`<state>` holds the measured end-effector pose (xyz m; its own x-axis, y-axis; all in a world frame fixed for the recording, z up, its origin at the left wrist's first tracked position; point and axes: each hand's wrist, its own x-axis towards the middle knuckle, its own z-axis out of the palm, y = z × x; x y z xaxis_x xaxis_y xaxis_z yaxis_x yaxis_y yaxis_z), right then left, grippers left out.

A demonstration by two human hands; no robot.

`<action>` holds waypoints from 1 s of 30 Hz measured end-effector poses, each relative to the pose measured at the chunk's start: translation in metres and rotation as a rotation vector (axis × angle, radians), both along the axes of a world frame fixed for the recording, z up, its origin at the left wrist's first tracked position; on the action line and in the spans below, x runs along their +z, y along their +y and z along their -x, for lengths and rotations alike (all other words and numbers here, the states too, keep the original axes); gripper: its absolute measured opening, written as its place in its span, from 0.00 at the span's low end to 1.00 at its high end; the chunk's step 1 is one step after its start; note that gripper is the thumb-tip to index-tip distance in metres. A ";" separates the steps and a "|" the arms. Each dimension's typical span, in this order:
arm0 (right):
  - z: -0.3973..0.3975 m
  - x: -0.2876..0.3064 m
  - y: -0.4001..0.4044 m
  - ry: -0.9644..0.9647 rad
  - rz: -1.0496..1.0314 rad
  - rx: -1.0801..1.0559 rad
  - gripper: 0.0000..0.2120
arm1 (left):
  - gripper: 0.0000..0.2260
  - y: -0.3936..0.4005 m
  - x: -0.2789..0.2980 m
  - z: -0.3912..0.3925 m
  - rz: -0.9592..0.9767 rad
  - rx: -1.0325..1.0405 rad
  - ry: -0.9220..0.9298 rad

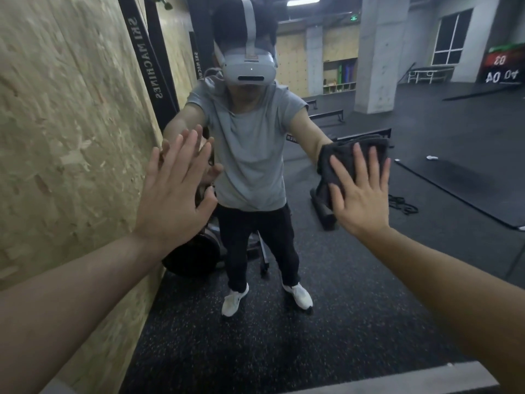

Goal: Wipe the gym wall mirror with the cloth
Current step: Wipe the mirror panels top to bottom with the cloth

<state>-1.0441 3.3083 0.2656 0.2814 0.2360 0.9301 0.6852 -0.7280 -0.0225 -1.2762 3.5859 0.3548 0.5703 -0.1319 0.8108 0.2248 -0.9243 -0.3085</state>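
The wall mirror (355, 280) fills most of the view and reflects me, in a headset and grey shirt, with the gym behind. My right hand (360, 194) lies flat with spread fingers, pressing a dark grey cloth (341, 157) against the glass at the right of centre. The cloth bunches above and left of my fingers. My left hand (176, 191) is flat and open against the mirror at the left, meeting its own reflection. It holds nothing.
A chipboard wall panel (71, 137) runs along the left edge of the mirror. A grey ledge (412, 379) sits at the mirror's bottom right. Reflected in the glass are black rubber flooring, a ski machine, a weight plate and a concrete pillar.
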 end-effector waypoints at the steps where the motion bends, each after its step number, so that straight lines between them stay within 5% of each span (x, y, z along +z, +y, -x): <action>1: 0.003 0.004 0.007 0.048 -0.078 0.002 0.27 | 0.31 0.002 0.003 0.002 0.020 0.010 0.006; 7: 0.047 0.045 0.082 0.217 -0.409 -0.017 0.27 | 0.31 0.023 0.019 0.018 0.082 0.045 -0.006; 22: 0.166 0.090 0.256 -0.202 0.383 0.232 0.27 | 0.32 0.097 0.038 0.057 0.148 0.039 -0.055; 30: 0.121 0.117 0.207 -0.373 0.421 0.317 0.23 | 0.31 0.085 0.046 0.047 0.115 0.073 -0.067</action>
<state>-1.1652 3.5155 0.3830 -0.1860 0.6204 0.7619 0.7750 -0.3840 0.5019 -1.3228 3.6706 0.4009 0.5190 0.0033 0.8547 0.3088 -0.9332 -0.1839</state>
